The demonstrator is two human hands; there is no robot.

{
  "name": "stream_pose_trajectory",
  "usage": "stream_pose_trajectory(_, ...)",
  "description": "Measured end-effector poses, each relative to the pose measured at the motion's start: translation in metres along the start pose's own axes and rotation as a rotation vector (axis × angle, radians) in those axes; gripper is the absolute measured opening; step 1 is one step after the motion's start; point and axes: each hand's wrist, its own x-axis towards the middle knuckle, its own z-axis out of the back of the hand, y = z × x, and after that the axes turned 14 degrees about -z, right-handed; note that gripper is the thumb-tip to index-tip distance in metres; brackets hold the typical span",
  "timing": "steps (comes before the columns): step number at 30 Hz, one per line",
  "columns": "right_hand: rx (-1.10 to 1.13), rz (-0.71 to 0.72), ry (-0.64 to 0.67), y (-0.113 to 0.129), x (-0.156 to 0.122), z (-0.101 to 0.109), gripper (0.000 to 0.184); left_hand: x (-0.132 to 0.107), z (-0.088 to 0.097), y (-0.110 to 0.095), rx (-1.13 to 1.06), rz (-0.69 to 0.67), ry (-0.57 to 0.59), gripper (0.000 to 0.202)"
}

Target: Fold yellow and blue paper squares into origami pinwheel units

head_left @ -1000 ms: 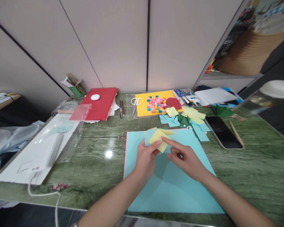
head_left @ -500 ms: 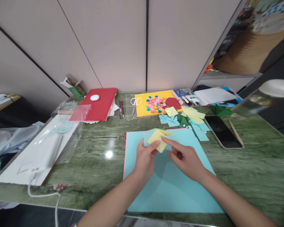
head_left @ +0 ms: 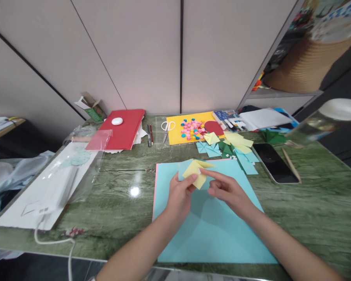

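Observation:
My left hand (head_left: 179,193) is closed in a pinch on a yellow folded paper (head_left: 195,180), thumb on its front face. A light blue piece of paper (head_left: 181,171) shows behind the yellow folds; whether the hand grips it too, I cannot tell. My right hand (head_left: 229,191) has its index finger stretched out to the yellow paper, with the thumb apart below and the other fingers curled. A small white piece (head_left: 199,171) shows at that fingertip. Both hands are above a large light blue sheet (head_left: 213,230) with a pink edge.
Beyond the sheet lie folded papers (head_left: 242,142), pompoms (head_left: 190,130) on a yellow sheet (head_left: 174,136) and scissors (head_left: 167,127). A phone (head_left: 276,164) and a clear bottle (head_left: 316,121) stand rightward. On the left are a red folder (head_left: 123,134) and a white power strip (head_left: 61,191).
My right index finger has drawn back slightly to the right, and a white piece now shows at its tip. The right thumb has shifted a little. My left hand stays put.

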Motion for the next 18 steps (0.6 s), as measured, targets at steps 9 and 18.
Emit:
stream_pose_trajectory(9, -0.243, 0.501, -0.640, -0.0021, -0.0052, 0.0045, 0.058, 0.0033, 0.0021, -0.0007, -0.038, 0.097, 0.016, 0.021)
stream_pose_trajectory(18, -0.542, 0.722, -0.984, -0.0004, -0.0002, 0.0055, 0.074, -0.0017, -0.0022, 0.0002, 0.044, 0.104, 0.090, 0.028)
